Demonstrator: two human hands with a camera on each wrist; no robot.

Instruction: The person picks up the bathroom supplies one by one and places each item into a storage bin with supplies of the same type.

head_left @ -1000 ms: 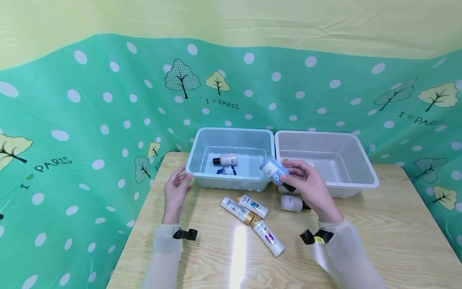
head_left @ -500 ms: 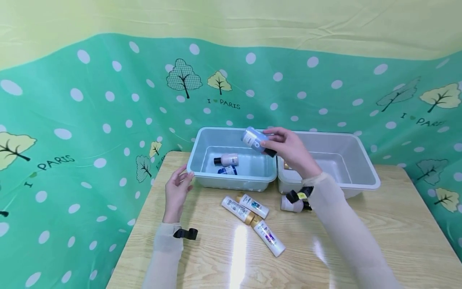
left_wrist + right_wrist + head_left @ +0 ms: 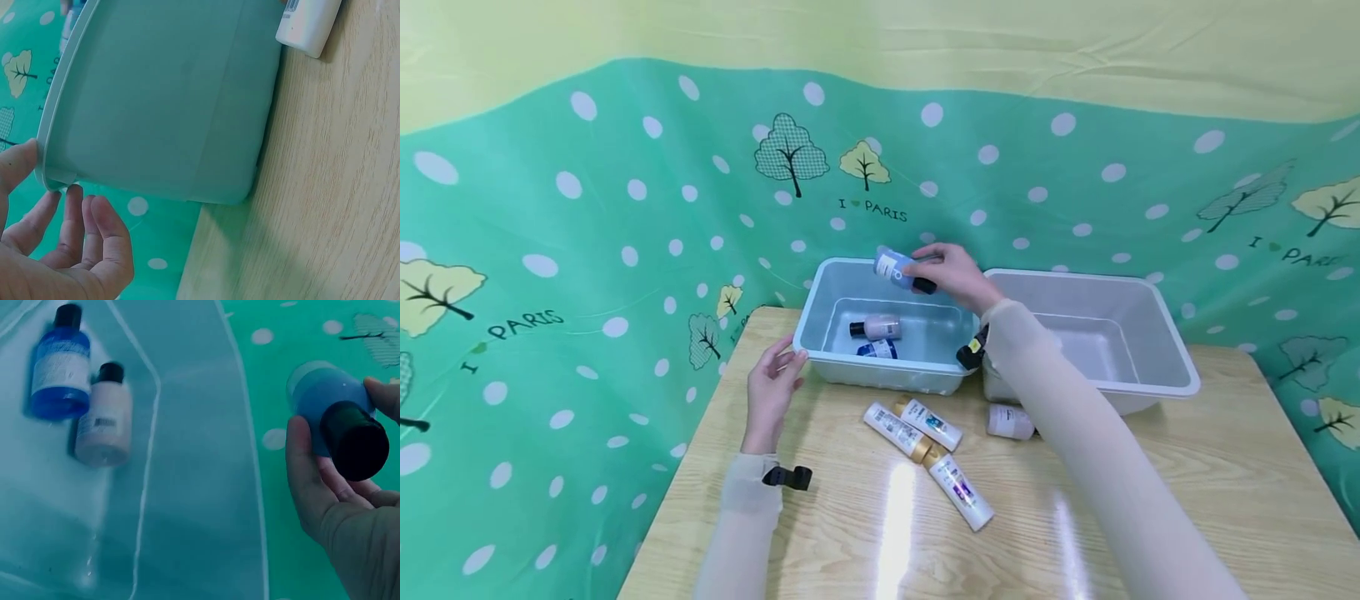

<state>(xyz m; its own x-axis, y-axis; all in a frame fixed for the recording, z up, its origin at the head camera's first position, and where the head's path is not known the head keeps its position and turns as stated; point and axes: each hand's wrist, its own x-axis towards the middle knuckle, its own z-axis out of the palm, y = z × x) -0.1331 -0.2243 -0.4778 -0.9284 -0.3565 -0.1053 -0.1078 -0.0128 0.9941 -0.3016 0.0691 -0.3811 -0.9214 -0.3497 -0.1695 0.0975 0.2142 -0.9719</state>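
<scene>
My right hand point(image 3: 953, 272) holds a light-blue bottle point(image 3: 892, 266) with a black cap above the blue bin point(image 3: 887, 368), near its far side. In the right wrist view, the thumb and fingers grip that bottle point(image 3: 331, 387), its cap towards the camera. Inside the bin lie a pale pink bottle point(image 3: 103, 428) and a dark-blue bottle point(image 3: 61, 375), both black-capped. At the bin's near left corner, my left hand point(image 3: 770, 393) pinches the rim. The left wrist view shows the thumb against the rim and fingertips of this hand point(image 3: 69, 256) beneath it.
A grey bin point(image 3: 1150, 392) stands right of the blue one. In front lie white gold-capped bottles point(image 3: 961, 492), point(image 3: 893, 429), point(image 3: 932, 423) and a pale pink bottle point(image 3: 1011, 422), partly behind the right sleeve. A green patterned cloth point(image 3: 647, 217) hangs behind the wooden table point(image 3: 827, 533).
My right hand has carried the light-blue bottle left and away from me, from between the bins to over the blue bin. My left hand has stayed at the corner.
</scene>
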